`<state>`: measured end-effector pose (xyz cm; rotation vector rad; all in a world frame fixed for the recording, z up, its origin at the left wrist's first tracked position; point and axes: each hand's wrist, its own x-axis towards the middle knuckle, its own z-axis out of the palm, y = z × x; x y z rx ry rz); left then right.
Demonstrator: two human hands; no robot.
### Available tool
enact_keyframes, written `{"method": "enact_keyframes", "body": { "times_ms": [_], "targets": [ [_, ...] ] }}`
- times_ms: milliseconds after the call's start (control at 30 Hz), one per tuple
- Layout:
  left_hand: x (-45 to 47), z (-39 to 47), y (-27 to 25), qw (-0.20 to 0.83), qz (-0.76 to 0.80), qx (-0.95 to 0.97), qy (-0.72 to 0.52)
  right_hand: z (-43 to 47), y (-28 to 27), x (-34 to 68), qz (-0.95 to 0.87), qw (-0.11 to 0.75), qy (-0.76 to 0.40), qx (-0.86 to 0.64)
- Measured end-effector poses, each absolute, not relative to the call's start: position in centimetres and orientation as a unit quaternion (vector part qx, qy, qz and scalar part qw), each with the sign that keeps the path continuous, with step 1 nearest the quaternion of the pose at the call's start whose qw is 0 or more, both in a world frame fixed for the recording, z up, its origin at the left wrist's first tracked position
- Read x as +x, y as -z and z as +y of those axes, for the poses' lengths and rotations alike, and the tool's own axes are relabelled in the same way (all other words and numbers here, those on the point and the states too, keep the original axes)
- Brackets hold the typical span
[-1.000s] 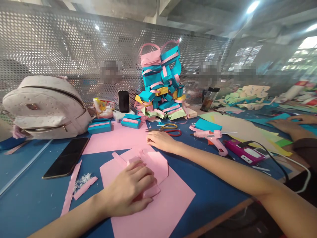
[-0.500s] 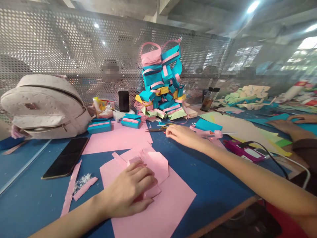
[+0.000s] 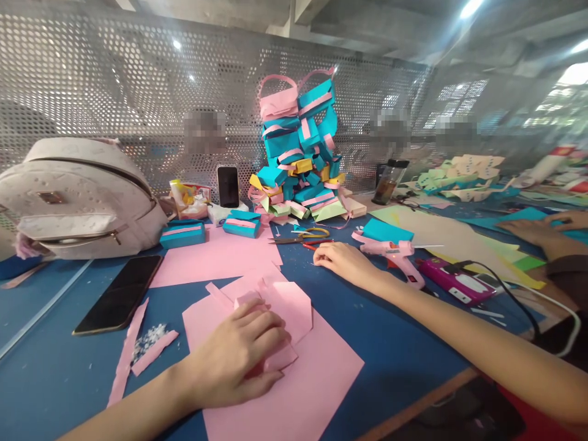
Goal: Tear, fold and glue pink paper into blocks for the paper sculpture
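My left hand lies over a small folded pink paper piece, its fingers bent across it and the thumb along the near side. That piece rests on a large pink sheet. Beyond the sheet, my right hand is low over the blue table, palm down, with fingers curled together. Anything inside those fingers is hidden. Just past it lie a slim red tool and scissors with yellow handles. To its right is a pink glue gun.
A phone, torn pink strips and white crumbs lie left. A pale backpack stands behind. Blue paper boxes and a tall stack of paper bags are ahead. A purple power strip sits right, near another person's hands.
My right hand has drawn back slightly toward me and right, uncovering the scissors' handles and the red tool. The glue gun's grip now shows. My left hand stays on the folded paper.
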<state>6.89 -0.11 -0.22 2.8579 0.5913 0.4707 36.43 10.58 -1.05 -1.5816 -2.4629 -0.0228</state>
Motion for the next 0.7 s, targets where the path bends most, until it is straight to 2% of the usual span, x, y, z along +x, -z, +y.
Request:
{"method": "enact_keyframes", "body": {
  "times_ms": [333,700],
  "targets": [
    [7.1,0.0,0.1,0.102,0.199,0.962,-0.159,10.2,1.2,35.2,-0.864,0.057,0.063,-0.497],
    [6.9,-0.1,0.3,0.106,0.202,0.961,-0.155,11.3,0.7,34.6,-0.868,0.064,0.075,-0.487]
  ]
}}
